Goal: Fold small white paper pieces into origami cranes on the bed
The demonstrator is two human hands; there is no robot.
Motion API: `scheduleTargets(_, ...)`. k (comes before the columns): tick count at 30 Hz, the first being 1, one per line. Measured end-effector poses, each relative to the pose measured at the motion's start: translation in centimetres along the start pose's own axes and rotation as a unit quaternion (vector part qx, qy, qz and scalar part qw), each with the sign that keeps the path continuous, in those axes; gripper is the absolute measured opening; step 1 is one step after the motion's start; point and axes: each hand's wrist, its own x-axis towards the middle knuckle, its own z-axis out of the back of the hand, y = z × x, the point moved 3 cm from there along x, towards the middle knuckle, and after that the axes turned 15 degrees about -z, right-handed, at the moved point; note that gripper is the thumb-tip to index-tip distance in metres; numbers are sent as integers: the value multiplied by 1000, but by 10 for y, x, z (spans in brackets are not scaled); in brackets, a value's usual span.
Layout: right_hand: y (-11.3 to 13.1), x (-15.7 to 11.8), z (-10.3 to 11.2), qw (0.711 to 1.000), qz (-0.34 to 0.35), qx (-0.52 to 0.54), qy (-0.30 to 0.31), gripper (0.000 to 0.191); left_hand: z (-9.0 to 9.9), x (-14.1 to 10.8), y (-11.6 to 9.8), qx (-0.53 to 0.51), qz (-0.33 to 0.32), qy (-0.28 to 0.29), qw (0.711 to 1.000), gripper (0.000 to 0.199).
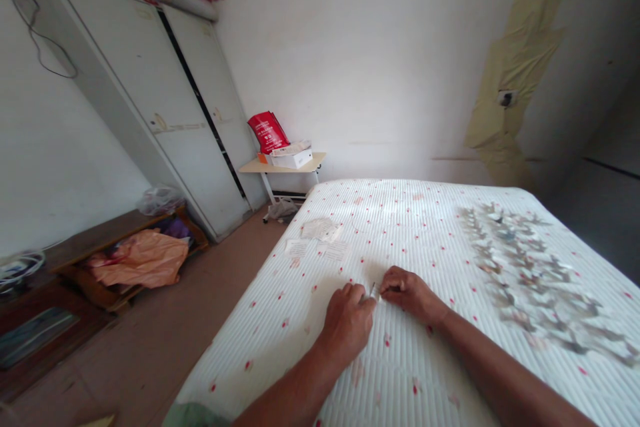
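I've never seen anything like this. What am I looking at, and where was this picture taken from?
This picture comes from a camera worn on a person's head, looking down at their own bare arms. No machine is involved. The left hand and right hand meet over a white quilted mattress with red dots, pinching a small pale strip, too small to identify. Loose papers lie ahead of the hands, and many greyish pieces are spread out to the right.

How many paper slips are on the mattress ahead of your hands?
3: a crumpled slip farthest back, a flat slip nearer on the left, another flat slip nearer on the right. More may hide under the crumpled one.
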Motion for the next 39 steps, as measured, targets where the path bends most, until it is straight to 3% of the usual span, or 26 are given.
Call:
scheduleTargets(7,1,6,-2,999,-44,-31,-3,15,-3,1,1,1,1,4,1000,12)
scheduleTargets(28,-2,18,-4,994,-60,-94,6,8,-3,1,-2,-15,1,0,1000,20)
scheduleTargets(39,-9,21,-3,998,-47,-40,13,9,0,3,-4,-13,11,24,1000,21)
